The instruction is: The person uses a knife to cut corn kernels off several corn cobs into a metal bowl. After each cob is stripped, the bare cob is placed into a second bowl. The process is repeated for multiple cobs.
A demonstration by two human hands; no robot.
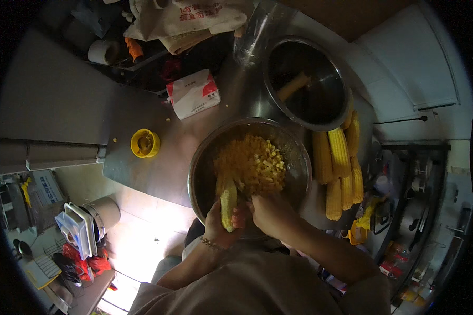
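My left hand (222, 225) is wrapped around a corn cob (229, 202), partly stripped of kernels, held over the near side of a large metal bowl (192, 173). Cut corn kernels (256, 163) are heaped inside the bowl. Just right of the cob, my right hand (266, 214) is closed at the near part of the heap; whatever it grips is hidden or too dark to make out. Several whole ears of corn (340, 155) are stacked to the right of the bowl.
A second metal bowl (266, 84) behind holds a bare cob (293, 87). A paper packet (193, 93) and a yellow round container (145, 143) lie on the metal table (169, 165). Clear plastic wrap (252, 41) and a cloth bag (189, 19) are at the back.
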